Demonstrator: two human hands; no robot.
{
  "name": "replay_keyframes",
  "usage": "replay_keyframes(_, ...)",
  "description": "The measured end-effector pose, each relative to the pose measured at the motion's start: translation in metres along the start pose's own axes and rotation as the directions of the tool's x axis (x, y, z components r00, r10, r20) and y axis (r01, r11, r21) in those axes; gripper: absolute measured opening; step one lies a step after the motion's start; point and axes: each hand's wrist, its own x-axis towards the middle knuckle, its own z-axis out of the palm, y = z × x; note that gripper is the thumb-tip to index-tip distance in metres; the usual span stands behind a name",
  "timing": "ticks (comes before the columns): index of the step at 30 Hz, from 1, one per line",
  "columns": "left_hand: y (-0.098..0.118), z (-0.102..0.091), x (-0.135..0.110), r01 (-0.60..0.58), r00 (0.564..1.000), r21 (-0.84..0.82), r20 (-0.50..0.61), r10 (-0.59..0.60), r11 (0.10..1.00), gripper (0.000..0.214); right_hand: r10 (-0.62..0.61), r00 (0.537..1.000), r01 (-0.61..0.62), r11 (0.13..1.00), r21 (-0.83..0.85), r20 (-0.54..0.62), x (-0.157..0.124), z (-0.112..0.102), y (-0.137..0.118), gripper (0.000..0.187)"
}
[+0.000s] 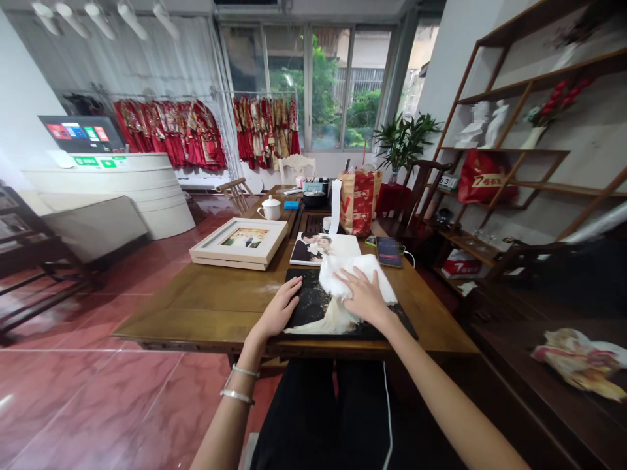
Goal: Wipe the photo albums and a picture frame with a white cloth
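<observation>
A flat black board (306, 297) lies at the table's front edge, dotted with pale crumbs. My left hand (283, 305) rests on the board's left edge, fingers stretched out and holding nothing. My right hand (365, 297) lies with spread fingers on top of a white fluffy cloth (337, 269), which covers the board's back right part. Below that hand, a limp cream-coloured piece (333, 320) spreads across the front of the board; it looks like thin fabric, but I cannot tell its exact kind.
Behind the board lies a photo album (345, 247) with a couple on it. A framed picture (240, 243) stands left, near a white lidded mug (270, 207). A paper bag (360, 202) and a phone (389, 251) are at the right. A white cable (388, 411) hangs at my lap.
</observation>
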Motion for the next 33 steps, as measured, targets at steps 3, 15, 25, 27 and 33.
replay_keyframes(3, 0.002, 0.000, 0.001, 0.027, 1.000, 0.011, -0.003, -0.026, 1.000, 0.040, -0.151, 0.988, 0.152, 0.988, 0.035, -0.014, -0.039, -0.001, -0.022, 0.070)
replay_keyframes(15, 0.004, -0.001, 0.000, 0.023, 1.000, 0.011, -0.001, -0.023, 1.000, 0.038, -0.001, 1.000, 0.001, 0.999, 0.050, 0.017, -0.055, -0.013, 0.029, 0.069)
replay_keyframes(25, 0.006, -0.002, 0.000, 0.039, 0.999, 0.018, 0.002, -0.039, 0.999, 0.040, 0.072, 0.997, -0.072, 0.997, -0.039, 0.010, 0.017, 0.000, 0.002, 0.061)
replay_keyframes(27, 0.007, -0.002, 0.000, 0.051, 0.999, 0.027, 0.007, -0.051, 0.998, 0.041, -0.004, 1.000, 0.005, 1.000, -0.024, 0.027, 0.004, 0.001, -0.013, 0.064)
replay_keyframes(33, 0.006, 0.000, 0.000, 0.044, 0.999, 0.029, -0.014, -0.044, 0.999, 0.039, -0.256, 0.964, 0.248, 0.963, 0.107, 0.073, -0.075, -0.011, -0.038, 0.073)
